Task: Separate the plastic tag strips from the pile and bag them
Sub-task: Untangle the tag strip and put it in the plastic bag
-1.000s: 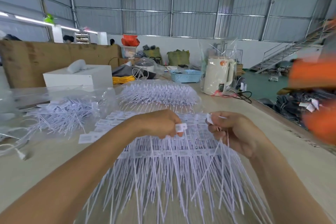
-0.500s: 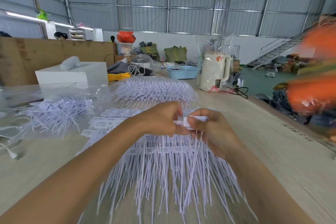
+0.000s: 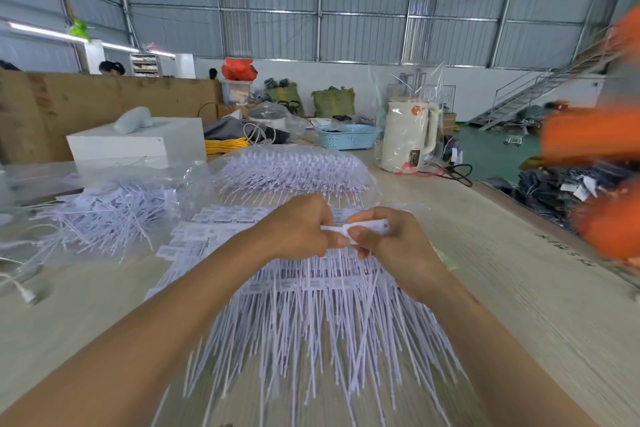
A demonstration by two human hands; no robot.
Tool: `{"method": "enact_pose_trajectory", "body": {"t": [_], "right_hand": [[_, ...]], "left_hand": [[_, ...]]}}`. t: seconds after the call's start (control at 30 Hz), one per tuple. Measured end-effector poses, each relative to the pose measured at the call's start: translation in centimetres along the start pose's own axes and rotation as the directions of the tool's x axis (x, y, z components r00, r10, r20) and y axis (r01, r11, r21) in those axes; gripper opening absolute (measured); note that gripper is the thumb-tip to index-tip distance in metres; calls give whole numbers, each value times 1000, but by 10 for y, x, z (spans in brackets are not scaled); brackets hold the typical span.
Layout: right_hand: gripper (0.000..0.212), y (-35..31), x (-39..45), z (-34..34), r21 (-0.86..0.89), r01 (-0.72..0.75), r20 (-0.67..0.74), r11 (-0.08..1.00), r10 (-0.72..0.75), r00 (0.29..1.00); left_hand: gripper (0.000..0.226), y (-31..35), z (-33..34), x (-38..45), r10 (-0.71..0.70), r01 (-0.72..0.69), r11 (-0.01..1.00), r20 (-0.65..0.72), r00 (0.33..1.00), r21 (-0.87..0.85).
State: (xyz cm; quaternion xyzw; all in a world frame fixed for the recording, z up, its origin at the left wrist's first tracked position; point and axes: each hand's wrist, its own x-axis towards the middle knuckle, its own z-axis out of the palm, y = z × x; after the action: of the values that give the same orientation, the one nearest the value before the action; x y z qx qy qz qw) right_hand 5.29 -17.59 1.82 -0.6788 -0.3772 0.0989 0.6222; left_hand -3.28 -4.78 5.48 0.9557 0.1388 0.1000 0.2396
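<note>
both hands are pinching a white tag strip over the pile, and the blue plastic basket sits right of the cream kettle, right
Not quite. In the head view both hands pinch the white plastic tag strip over the pile, but the blue plastic basket sits left of the cream kettle.

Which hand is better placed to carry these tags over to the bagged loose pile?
Left, probably. The bagged loose pile lies on the left hand's side; the right hand would have to cross over. Both pinch the tag strip.
</note>
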Motion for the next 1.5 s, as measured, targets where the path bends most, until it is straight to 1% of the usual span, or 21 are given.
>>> {"method": "enact_pose_trajectory", "body": {"t": [0.07,0.17,0.33,0.53,0.7,0.8,0.87,1.03,1.07,1.1,1.13,1.17,1.2,1.23,1.27,1.3,1.33,1.37,1.43,1.47,1.5], "right_hand": [[14,-4,-3,1,-10,36,-24,999,-37,999],[20,-9,-5,3,23,78,-84,997,-76,994],[19,-13,-6,4,26,115,-125,993,-111,986],[19,-11,-5,6,-94,175,-113,980,-185,976],[21,-9,-3,5,-132,192,-112,973,-207,972],[25,-8,-2,6,-93,178,-130,980,-189,973],[24,-9,-2,7,-34,169,-151,985,-172,973],[31,-8,-4,7,15,206,-210,978,-199,957],[29,-8,-4,6,17,208,-215,978,-200,956],[25,-8,-5,4,33,202,-209,979,-191,959],[19,-8,-4,2,70,189,-192,980,-172,966],[12,-8,-4,0,122,172,-163,978,-151,975],[9,-9,-3,-4,175,148,-124,973,-128,984],[10,-10,-3,-7,219,114,-73,969,-101,992],[13,-12,-3,-10,245,75,-17,967,-73,997],[14,-14,-3,-13,245,37,37,969,-48,998],[14,-16,-2,-15,219,3,92,976,-24,995],[13,-19,-2,-17,170,-26,147,985,1,989],[10,-22,0,-20,60,-46,230,997,31,973],[7,-24,1,-19,15,-31,233,999,27,972],[5,-27,1,-17,-30,0,204,1000,6,979]], "left_hand": [[30,0,-2,-1,-10,7,987,-15,1000,-162],[30,1,-7,-2,-46,45,920,8,999,-390],[26,4,-12,-3,-141,168,826,91,986,-538],[23,-3,-11,2,-197,306,731,241,950,-609],[28,-4,-10,6,-206,341,705,280,938,-622],[28,-3,-10,6,-205,355,700,302,931,-620],[28,-2,-10,6,-210,369,688,314,926,-625],[30,2,-12,7,-200,429,595,391,898,-680],[31,3,-13,6,-195,422,612,389,900,-669],[31,5,-14,5,-190,390,658,360,913,-644],[32,7,-15,4,-174,322,733,293,940,-599],[32,8,-17,3,-132,217,824,195,972,-524],[32,10,-17,2,-60,92,909,91,994,-407],[32,10,-18,0,29,-29,969,-1,1000,-247],[31,9,-18,-2,117,-121,990,-67,991,-71],[29,6,-18,-3,184,-175,981,-107,977,87],[27,4,-18,-4,228,-200,959,-130,965,198],[27,1,-17,-5,255,-215,944,-142,956,252],[32,-3,-13,-6,254,-208,944,-163,953,256],[32,-3,-13,-6,224,-188,962,-178,958,197],[30,-2,-12,-6,170,-158,985,-192,967,72]]}}
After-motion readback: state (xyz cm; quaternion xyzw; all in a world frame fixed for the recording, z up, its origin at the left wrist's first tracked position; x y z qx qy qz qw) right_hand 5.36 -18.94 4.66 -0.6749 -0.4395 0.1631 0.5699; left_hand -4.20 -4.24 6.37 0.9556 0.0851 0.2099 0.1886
